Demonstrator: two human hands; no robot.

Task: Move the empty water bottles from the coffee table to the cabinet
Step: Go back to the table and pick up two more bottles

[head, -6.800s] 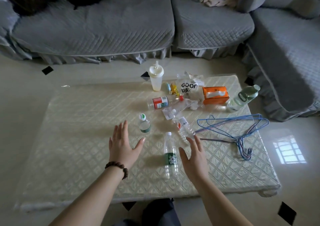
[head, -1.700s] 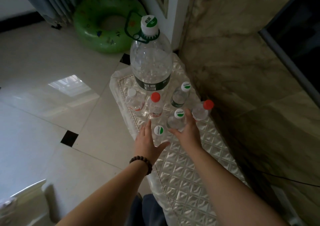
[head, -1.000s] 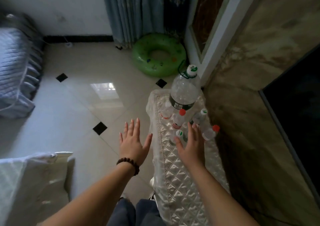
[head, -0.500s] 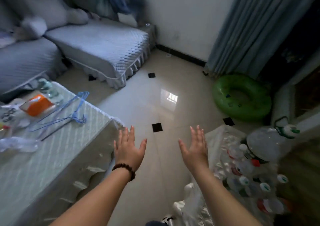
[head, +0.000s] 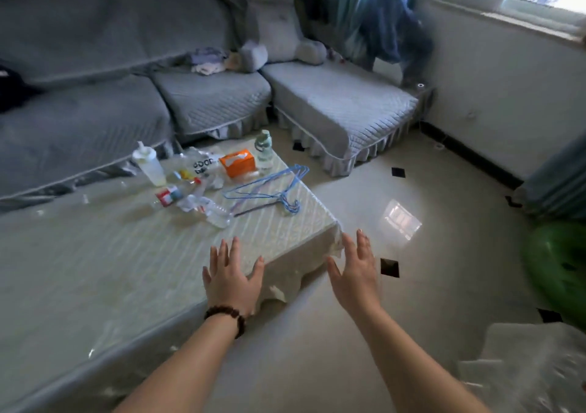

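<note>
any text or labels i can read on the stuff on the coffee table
"GOOD" on the white bag; the line under it is cut off and unreadable.
Red-label bottle: print too blurred to read.
Orange tissue box: no legible text.
Green-capped bottle: no legible text.

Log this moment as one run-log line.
left hand: open, empty | right hand: open, empty | coffee table: bottles remain

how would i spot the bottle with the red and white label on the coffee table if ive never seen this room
Start at the coffee table in front of the grey sofa and find the clutter at its far end. The bottle lies on its side there, just in front of the upright white cup with a straw. Only it has a red and white label.
</note>
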